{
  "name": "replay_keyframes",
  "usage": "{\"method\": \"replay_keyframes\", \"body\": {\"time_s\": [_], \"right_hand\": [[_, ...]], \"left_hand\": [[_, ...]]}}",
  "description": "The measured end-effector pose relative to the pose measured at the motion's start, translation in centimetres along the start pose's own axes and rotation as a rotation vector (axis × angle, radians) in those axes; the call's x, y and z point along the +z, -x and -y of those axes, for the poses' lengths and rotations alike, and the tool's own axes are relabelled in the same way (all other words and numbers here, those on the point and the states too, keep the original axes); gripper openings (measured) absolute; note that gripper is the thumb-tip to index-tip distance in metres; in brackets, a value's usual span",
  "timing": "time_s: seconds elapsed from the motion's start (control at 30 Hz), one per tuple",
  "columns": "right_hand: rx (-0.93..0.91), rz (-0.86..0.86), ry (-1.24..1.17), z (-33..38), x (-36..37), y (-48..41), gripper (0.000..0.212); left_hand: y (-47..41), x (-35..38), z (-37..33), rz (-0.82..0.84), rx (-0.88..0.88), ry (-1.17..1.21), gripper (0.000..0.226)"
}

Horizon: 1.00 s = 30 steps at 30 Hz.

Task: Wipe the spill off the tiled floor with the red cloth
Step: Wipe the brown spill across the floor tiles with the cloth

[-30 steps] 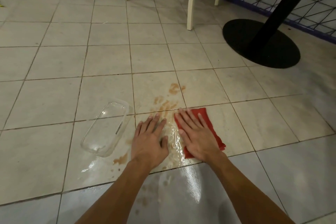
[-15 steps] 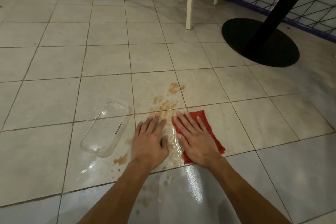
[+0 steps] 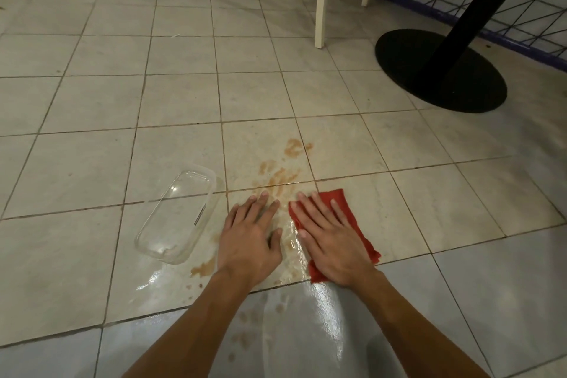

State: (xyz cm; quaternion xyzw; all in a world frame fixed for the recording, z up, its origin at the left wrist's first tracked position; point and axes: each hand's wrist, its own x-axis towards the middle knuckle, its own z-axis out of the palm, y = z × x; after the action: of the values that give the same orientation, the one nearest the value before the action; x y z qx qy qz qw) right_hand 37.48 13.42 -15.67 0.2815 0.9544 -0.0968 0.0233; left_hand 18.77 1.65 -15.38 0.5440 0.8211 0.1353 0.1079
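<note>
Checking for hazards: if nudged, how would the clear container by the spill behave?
The clear container looks thin-walled and rigid, probably light. Low and flat, it seems unlikely to tip. On the wet tiled floor it would likely slide.

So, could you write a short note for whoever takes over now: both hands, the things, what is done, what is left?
Left hand: flat on the floor, holding nothing.
Right hand: flat on the cloth, pressing it down.
Spill: brown marks beyond the fingers, beside the clear tub, and nearer the person.
Done: little that shows.
Left: wipe all of it.
</note>
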Motion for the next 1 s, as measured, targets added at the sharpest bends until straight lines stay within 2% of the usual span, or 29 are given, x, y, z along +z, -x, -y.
{"method": "replay_keyframes", "body": {"time_s": [0.07,0.2,0.3,0.37,0.47,0.53,0.7,0.77,0.83,0.93,1.0], "right_hand": [[0.004,0.011,0.012,-1.4,0.0,1.4,0.060],[0.275,-0.005,-0.010,-2.0,-0.7,-0.7,0.066],[0.343,-0.017,-0.055,-0.2,-1.0,-3.2,0.064],[0.246,-0.019,-0.062,0.8,-0.9,-3.0,0.061],[-0.037,0.003,-0.006,0.6,-0.1,0.2,0.059],[-0.099,0.007,0.006,-1.0,-0.1,2.2,0.058],[0.270,-0.011,-0.019,-2.2,-0.9,-0.5,0.064],[0.315,-0.012,-0.050,-0.7,-1.0,-2.7,0.065],[0.225,-0.009,-0.068,0.6,-1.1,-3.3,0.063],[-0.046,0.009,0.002,0.6,-0.3,-1.0,0.059],[-0.101,0.006,0.015,-0.8,-0.3,0.6,0.059]], "left_hand": [[0.0,0.1,0.3,0.006,0.006,-0.008,0.066],[0.1,0.3,0.3,0.001,-0.004,-0.001,0.065],[0.2,0.4,0.2,-0.010,-0.009,0.000,0.064],[0.3,0.3,0.1,-0.013,-0.016,0.007,0.064],[0.7,0.2,0.3,-0.031,-0.034,0.019,0.063],[1.1,0.2,0.4,-0.038,-0.035,0.010,0.062],[1.4,0.3,0.6,-0.040,-0.044,0.008,0.063],[1.4,0.3,0.4,-0.036,-0.049,0.008,0.063],[1.5,0.2,0.3,-0.033,-0.050,0.012,0.063],[1.6,0.1,0.5,-0.024,-0.046,0.002,0.064],[1.6,0.0,0.6,-0.025,-0.041,-0.004,0.064]]}}
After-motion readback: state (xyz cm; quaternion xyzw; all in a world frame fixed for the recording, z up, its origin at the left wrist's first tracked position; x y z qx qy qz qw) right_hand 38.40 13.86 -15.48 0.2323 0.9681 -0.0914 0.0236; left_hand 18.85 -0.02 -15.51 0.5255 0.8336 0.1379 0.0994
